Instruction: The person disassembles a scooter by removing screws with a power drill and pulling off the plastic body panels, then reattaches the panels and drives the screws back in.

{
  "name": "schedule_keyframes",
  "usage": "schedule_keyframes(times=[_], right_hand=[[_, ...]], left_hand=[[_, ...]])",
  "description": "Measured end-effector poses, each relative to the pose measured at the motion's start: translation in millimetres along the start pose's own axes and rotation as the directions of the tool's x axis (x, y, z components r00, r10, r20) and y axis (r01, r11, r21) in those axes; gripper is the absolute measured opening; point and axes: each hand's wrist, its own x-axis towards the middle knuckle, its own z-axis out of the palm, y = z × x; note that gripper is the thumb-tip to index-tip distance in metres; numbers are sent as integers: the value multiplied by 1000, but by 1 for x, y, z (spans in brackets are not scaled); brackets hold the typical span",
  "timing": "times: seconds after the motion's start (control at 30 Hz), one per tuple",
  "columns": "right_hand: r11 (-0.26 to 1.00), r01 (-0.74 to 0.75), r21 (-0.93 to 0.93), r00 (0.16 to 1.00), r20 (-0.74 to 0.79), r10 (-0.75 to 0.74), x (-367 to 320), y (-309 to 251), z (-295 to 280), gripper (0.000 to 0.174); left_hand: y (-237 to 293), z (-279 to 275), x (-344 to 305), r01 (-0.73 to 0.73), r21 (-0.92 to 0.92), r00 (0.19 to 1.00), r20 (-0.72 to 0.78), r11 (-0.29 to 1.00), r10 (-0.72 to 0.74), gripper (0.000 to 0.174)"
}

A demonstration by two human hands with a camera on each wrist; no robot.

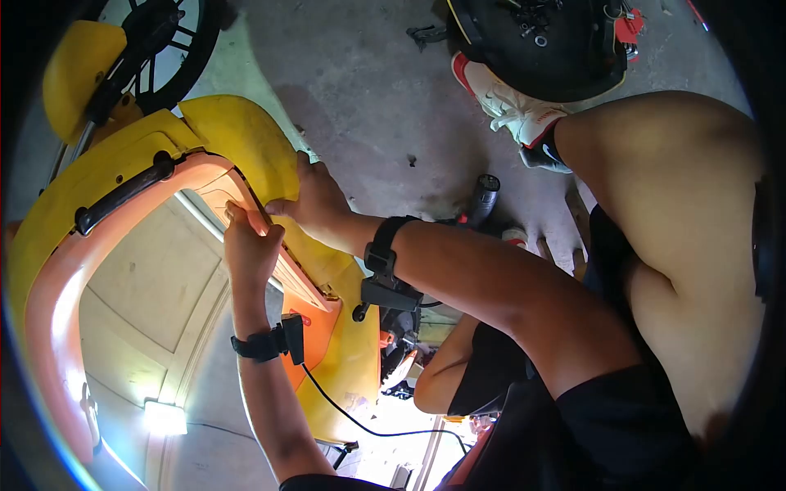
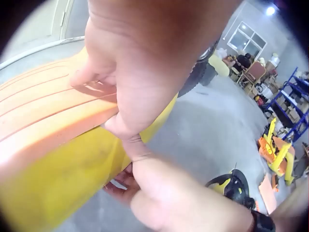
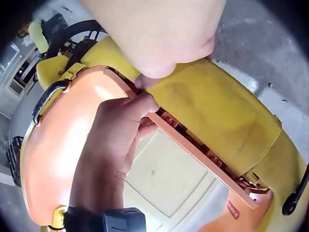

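Note:
An orange trim panel (image 1: 221, 184) (image 2: 43, 106) (image 3: 186, 145) runs along a curved yellow body panel (image 1: 237, 131) (image 2: 63, 179) (image 3: 212, 106). My left hand (image 1: 252, 250) (image 2: 140, 63) (image 3: 111, 140) grips the orange panel's edge, with fingers curled over it and the thumb near the seam. Beside it, my right hand (image 1: 318, 200) (image 2: 169, 191) (image 3: 159, 38) holds the yellow panel, thumb at the seam and fingers round the outer edge. In the right wrist view a gap with orange tabs (image 3: 212, 157) shows between both panels.
A black handle (image 1: 123, 195) and a wheel (image 1: 188, 61) are at the upper left. Beyond my right arm lie a black tool (image 1: 485, 196) and a black tray (image 1: 544, 61) with small hardware. Blue shelves (image 2: 285, 99) and loose yellow parts (image 2: 280, 159) stand farther off.

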Motion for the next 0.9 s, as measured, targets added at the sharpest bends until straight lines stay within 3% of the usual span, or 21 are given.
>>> schedule_keyframes(times=[0.2,0.27,0.37,0.43,0.6,0.67,0.77,0.9], right_hand=[[1000,-11,19,998,65,10,4,2,-3,99],[1000,-4,5,1000,26,4,3,2,-2,99],[1000,-15,10,998,53,14,6,1,-4,100],[999,-30,-12,998,63,30,7,0,-7,102],[1000,-19,-23,994,103,22,10,1,-8,113],[998,-54,-44,990,129,60,8,-3,-10,116],[997,2,-82,996,94,6,14,2,-2,119],[993,3,-114,989,146,14,24,12,2,119]], left_hand=[[2,-5,0,33,35,999,-5,999,-33,58],[6,-11,1,25,43,1000,17,999,-26,60],[5,-20,8,-15,125,999,53,992,9,54],[0,-22,16,66,-37,997,42,997,-64,44],[15,-30,18,175,101,979,89,979,-184,38],[-8,-24,22,128,-235,990,92,964,-109,34],[-3,-33,20,142,-391,983,161,909,-84,28],[5,-34,21,118,-339,981,186,933,-56,23]])
